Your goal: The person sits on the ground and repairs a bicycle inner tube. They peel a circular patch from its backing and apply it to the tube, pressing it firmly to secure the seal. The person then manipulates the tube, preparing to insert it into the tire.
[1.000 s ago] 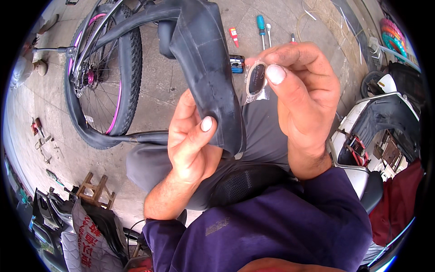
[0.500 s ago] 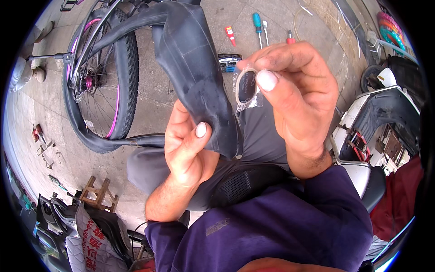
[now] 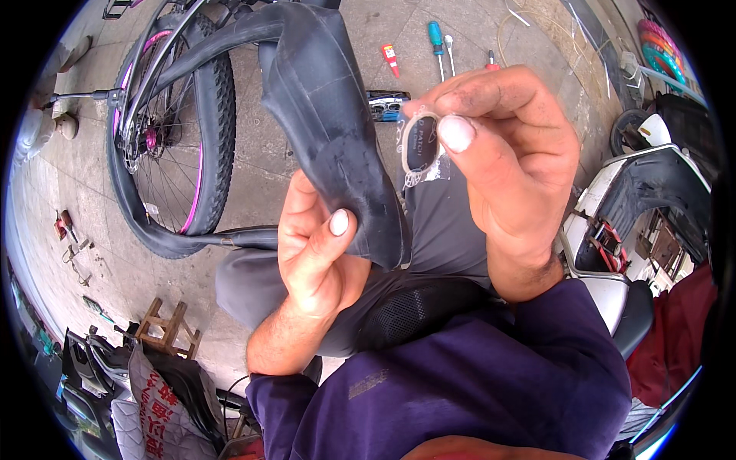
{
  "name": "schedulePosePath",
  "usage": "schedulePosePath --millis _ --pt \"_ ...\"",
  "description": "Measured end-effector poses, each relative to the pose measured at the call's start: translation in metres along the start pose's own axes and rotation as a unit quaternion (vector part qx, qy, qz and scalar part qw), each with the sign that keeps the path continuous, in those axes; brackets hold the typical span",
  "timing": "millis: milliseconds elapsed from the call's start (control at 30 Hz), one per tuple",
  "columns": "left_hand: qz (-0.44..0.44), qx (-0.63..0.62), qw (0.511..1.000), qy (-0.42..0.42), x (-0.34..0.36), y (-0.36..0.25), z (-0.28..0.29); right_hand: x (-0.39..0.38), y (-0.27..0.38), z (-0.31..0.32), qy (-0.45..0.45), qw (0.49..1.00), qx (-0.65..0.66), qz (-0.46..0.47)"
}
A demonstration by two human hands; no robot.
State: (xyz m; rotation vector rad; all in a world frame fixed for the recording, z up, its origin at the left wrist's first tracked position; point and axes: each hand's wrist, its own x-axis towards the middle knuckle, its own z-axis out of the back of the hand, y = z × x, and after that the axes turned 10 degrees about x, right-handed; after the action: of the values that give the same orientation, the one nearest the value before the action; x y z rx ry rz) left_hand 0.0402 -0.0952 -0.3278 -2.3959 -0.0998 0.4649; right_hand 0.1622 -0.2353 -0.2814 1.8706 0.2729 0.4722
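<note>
Above concrete floor (image 3: pixel 92 176), left hand (image 3: pixel 318 261) pinches inner tube (image 3: pixel 330 130), right hand (image 3: pixel 514 146) pinches patch (image 3: pixel 421 146), between fingers; likely preparing patch, next needing careful alignment.

Bright, diffuse daylight spreads evenly over the grey floor (image 3: pixel 253 146), leaving faint, soft shadows and a dull sheen on the black tube (image 3: pixel 330 138), while the floor pales between seven and eight o'clock. The patch (image 3: pixel 420 149) at one o'clock looks crisp. Toward the black-cornered rim, straight edges bow, detail softens, and blue fringing glows at four.
</note>
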Motion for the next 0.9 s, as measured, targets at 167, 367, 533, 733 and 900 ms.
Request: schedulePosePath --millis 167,367,533,733,900 --pt "0.000 0.012 1.000 0.002 -0.001 -0.001 0.002 0.000 0.001 -0.006 0.002 1.000 0.007 -0.018" --pt "-0.007 0.015 1.000 -0.010 0.000 -0.003 -0.004 -0.002 0.003 -0.012 0.023 0.999 -0.036 -0.026" --pt "0.007 0.009 1.000 0.013 0.000 -0.004 0.003 0.001 0.002 -0.008 -0.004 0.999 -0.035 -0.024" --pt "0.008 0.012 1.000 0.014 0.001 -0.004 0.003 0.001 0.004 -0.011 0.011 0.999 -0.036 -0.024" --pt "0.005 0.016 1.000 0.009 0.002 -0.006 0.000 0.000 0.003 -0.016 0.030 0.997 -0.066 -0.027"
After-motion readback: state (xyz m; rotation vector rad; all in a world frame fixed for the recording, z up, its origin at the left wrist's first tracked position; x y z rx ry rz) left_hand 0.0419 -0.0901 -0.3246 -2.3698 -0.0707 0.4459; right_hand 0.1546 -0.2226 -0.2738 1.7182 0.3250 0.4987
